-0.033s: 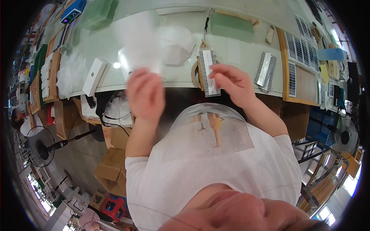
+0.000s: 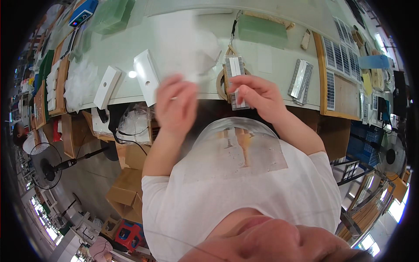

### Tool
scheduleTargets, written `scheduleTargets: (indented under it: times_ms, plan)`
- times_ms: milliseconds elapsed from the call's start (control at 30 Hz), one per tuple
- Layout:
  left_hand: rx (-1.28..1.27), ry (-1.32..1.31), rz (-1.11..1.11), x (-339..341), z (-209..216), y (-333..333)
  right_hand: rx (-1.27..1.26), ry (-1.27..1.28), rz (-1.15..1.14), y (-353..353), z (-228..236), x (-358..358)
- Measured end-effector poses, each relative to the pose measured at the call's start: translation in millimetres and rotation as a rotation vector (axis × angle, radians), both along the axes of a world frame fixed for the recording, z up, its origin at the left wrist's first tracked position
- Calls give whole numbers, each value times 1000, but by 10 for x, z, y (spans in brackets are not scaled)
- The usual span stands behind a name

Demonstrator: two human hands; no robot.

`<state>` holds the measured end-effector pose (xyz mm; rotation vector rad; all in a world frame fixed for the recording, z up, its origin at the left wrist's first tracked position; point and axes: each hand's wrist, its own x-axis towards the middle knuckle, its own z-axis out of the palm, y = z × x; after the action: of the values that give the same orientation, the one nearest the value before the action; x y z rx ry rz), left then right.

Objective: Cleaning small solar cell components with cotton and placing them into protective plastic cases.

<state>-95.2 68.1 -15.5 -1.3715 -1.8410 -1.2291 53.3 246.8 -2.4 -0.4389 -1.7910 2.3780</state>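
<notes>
My left hand (image 2: 176,104), smeared by motion, is raised near the table's front edge. From its closed fingers a pale, translucent plastic sheet or bag (image 2: 174,48) stretches upward, too blurred to tell which. My right hand (image 2: 258,96) is held over the near part of a narrow grey stack with a silver strip (image 2: 235,67). Its fingers are bent, with thumb and forefinger apart and nothing visible between them. I cannot tell whether they touch the stack. Left of my left hand lies a white oblong piece with a hole (image 2: 146,76), and a similar white piece (image 2: 108,87) lies farther left.
A roll of tape (image 2: 221,86) sits beside the grey stack. Another grey and silver bundle (image 2: 300,81) lies to the right, before a wooden-framed tray (image 2: 324,83). Crumpled clear plastic (image 2: 80,83) lies at the left. Green blocks (image 2: 263,31) stand at the back.
My left hand and the pale sheet have moved right, uncovering more of the white oblong piece. My right hand has shifted slightly left over the grey stack.
</notes>
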Motion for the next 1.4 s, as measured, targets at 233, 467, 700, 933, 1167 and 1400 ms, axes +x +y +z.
scheduleTargets:
  times_ms: [233, 467, 700, 933, 1167, 1400]
  plan:
    - [9, -4, -245, 205, -174, 243, -222, -170, -46, -137, 91, -279]
    - [229, -1080, -152, 251, -46, 206, -157, -91, 15, -88, -21, -268]
    - [333, -1253, 182, -294, -142, -317, -15, -53, -239, 284, -91, -75]
    - [-130, -287, 553, -379, -281, -384, -41, -215, -202, 213, -128, 220]
    - [-426, -1324, -332, -47, -159, 361, -155, -246, -123, -60, -99, 288]
    - [-209, -1238, -277, 73, -255, 568, -171, -227, -154, -79, -137, 349]
